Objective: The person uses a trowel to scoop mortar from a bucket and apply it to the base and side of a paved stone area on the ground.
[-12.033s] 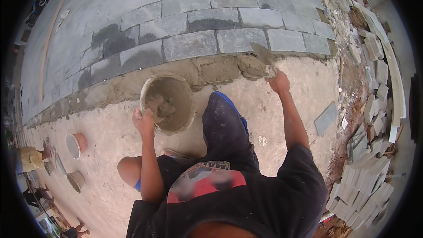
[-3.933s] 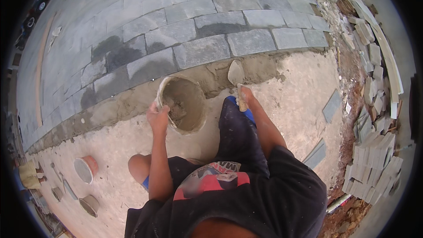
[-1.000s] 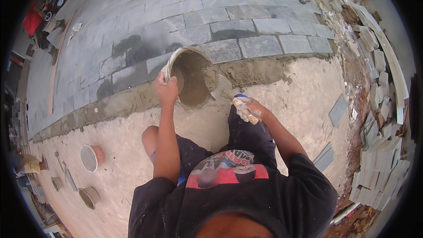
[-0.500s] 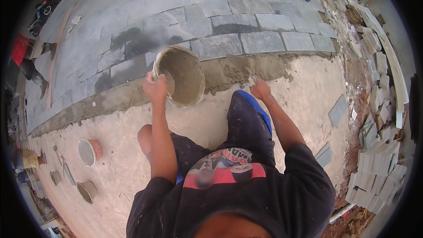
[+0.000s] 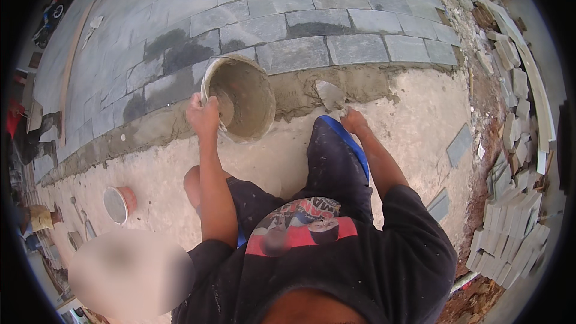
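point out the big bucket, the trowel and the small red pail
Big bucket (image 5: pixel 258 99): head view, on its inner wall, toward the right.
Trowel (image 5: pixel 329 94): head view, on the middle of its blade.
Small red pail (image 5: pixel 129 197): head view, on its reddish outer side.

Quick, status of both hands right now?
Left hand: closed on the rim of the tilted bucket.
Right hand: closed, holding the trowel, its blade over the mortar strip.

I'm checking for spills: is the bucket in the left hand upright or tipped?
Tipped: the bucket leans right, its inside bottom showing toward the left.
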### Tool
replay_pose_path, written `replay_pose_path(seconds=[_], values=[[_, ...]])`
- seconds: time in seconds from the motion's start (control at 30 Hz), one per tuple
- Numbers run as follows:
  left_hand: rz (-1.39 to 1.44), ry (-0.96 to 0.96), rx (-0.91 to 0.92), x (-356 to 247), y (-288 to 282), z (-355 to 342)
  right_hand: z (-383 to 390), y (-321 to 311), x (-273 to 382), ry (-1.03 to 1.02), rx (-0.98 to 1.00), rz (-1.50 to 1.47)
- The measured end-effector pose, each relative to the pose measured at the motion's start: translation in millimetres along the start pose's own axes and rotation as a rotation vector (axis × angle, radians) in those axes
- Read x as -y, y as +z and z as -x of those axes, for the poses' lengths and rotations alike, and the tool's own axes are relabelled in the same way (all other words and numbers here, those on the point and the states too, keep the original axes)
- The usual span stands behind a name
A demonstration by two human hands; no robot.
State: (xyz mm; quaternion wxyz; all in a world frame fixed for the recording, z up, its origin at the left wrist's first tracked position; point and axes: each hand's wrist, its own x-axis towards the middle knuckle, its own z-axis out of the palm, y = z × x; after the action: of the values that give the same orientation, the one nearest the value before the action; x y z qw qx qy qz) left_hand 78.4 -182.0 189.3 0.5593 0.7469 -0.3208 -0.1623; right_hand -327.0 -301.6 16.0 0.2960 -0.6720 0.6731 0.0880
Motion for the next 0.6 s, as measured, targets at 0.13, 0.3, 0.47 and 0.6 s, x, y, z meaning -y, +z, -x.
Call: replay_pose_path(seconds=[0.13, 0.3, 0.47, 0.6], values=[[0.017, 0.058, -0.041, 4.8, -2.7, -6.2, -18.7, 9.7, -16.7, -0.141, -0.099, -0.076], [0.059, 0.010, -0.045, 7.8, -15.4, -2.1, -34.5, 28.7, -9.0, -0.507, -0.160, 0.079], [-0.053, 0.051, -0.008, 11.1, -1.3, -13.1, -76.4, 58.9, -63.3, -0.899, -0.224, 0.483], [0.133, -0.021, 0.016, 5.4, -0.6, -3.3, -63.2, 50.8, -74.7, -1.058, -0.181, 0.611]])
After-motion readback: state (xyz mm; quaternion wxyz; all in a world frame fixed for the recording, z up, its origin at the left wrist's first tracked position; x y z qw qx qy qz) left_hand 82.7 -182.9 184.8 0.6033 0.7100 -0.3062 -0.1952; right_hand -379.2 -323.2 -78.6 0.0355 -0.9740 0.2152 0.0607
